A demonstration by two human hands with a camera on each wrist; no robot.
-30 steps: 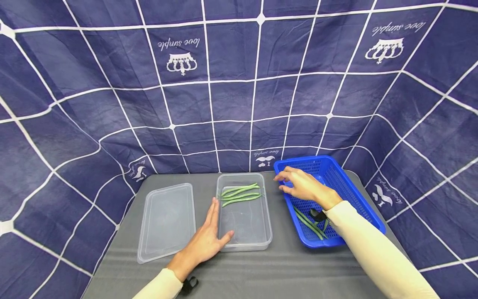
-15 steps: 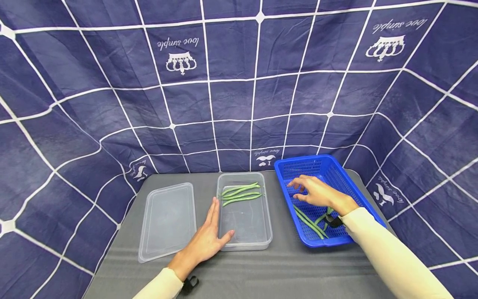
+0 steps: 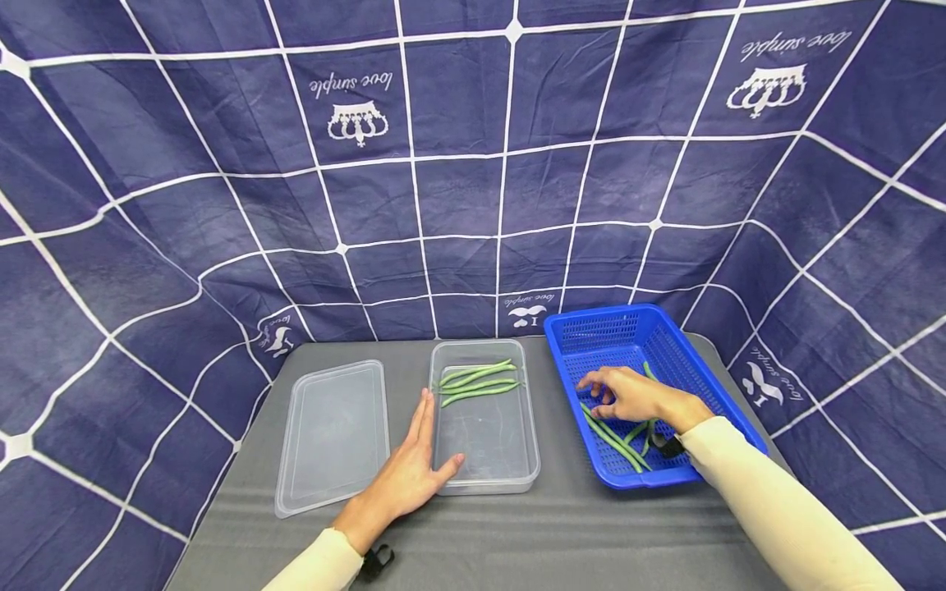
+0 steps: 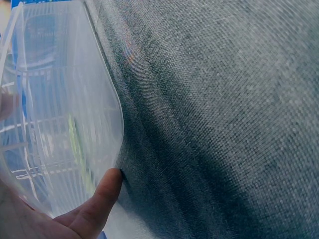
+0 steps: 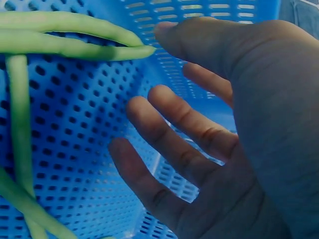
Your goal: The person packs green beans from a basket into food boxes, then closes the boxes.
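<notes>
Several green beans lie side by side across the far part of a clear plastic container. Along the container's left wall rests my left hand, fingers straight and thumb at the near corner; in the left wrist view the thumb touches the wall. My right hand is inside the blue basket, fingers loosely bent and apart, holding nothing. In the right wrist view, its thumb is near the tips of two green beans. More green beans cross on the basket floor.
A clear lid lies flat to the left of the container. The grey table is bounded at the back and sides by a blue checked cloth. The basket's raised rim surrounds my right hand.
My right hand has moved from over the basket's left rim down into the basket, toward the beans and nearer to me. The left hand stays in place at the container.
</notes>
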